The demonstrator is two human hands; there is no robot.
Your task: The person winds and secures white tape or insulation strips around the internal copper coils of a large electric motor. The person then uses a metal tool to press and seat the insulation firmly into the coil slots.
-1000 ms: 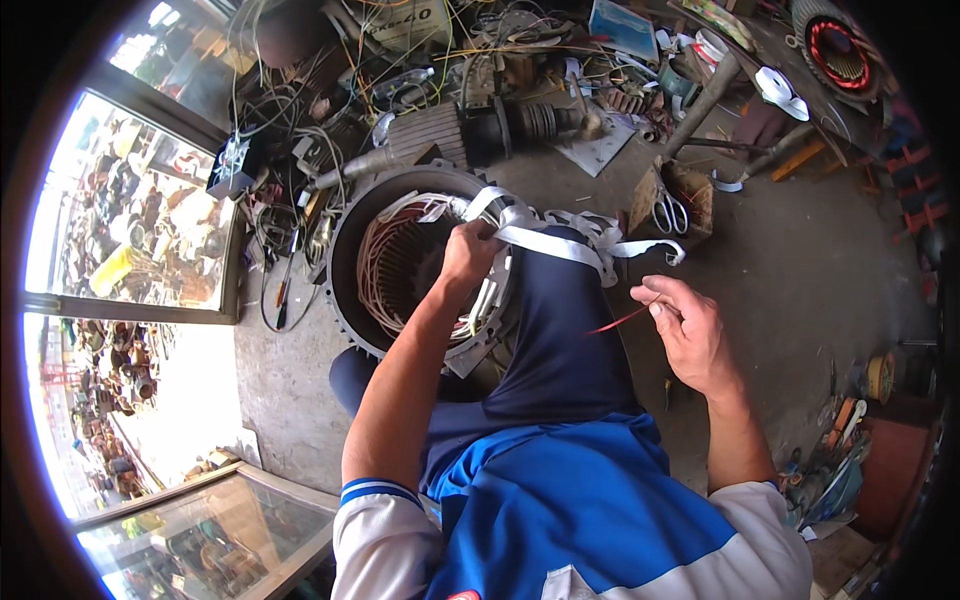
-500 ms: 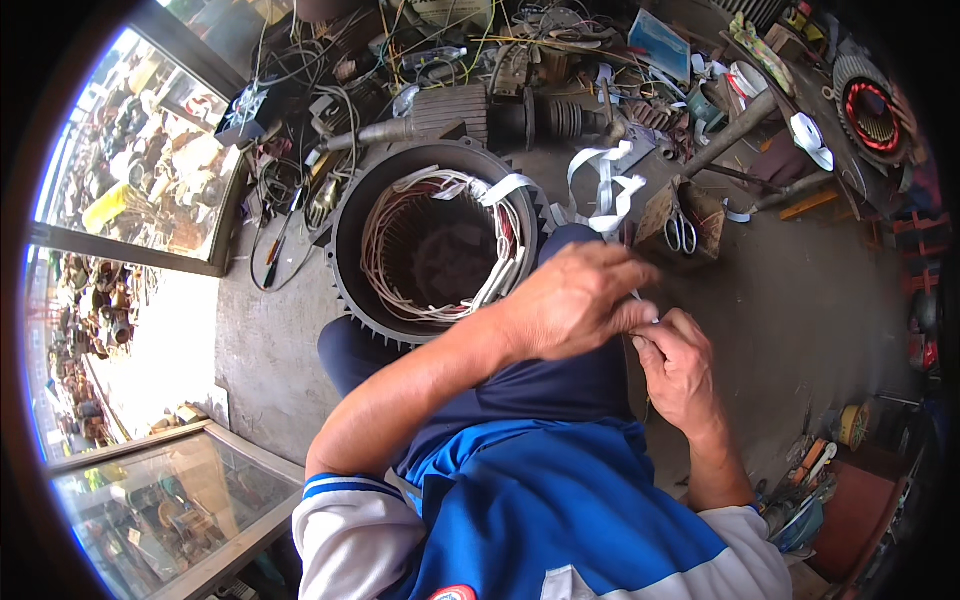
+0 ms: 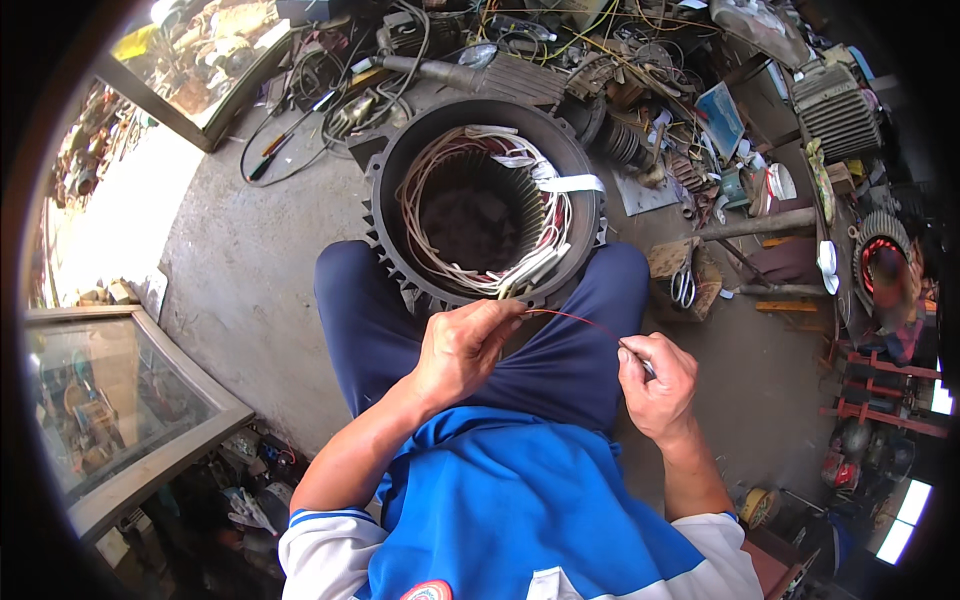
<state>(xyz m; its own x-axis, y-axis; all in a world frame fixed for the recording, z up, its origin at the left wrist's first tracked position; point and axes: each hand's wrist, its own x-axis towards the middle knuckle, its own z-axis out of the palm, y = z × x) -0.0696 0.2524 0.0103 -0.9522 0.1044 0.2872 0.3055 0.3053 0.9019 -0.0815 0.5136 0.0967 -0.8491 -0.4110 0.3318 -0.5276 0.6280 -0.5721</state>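
Observation:
A motor stator with a finned dark housing stands between my knees, its round opening facing up. Bundled white and reddish winding leads ring the inside. One flat white strip lies across the rim at the right. Close to the near rim, my left hand is closed in a pinch on a thin red wire. The wire arcs over my lap to my right hand, which is closed around its other end. Something small and dark shows between the right fingers; its kind is unclear.
Scissors rest on a box at the right. Cables, machine parts and scrap lie along the back. A glass-topped case stands at the left; another stator with red windings is at far right.
My hands have moved apart, the left one going left toward the stator's near rim. The red wire now shows stretched between them. The view has shifted, and the loose white strips beyond my knee are gone from sight.

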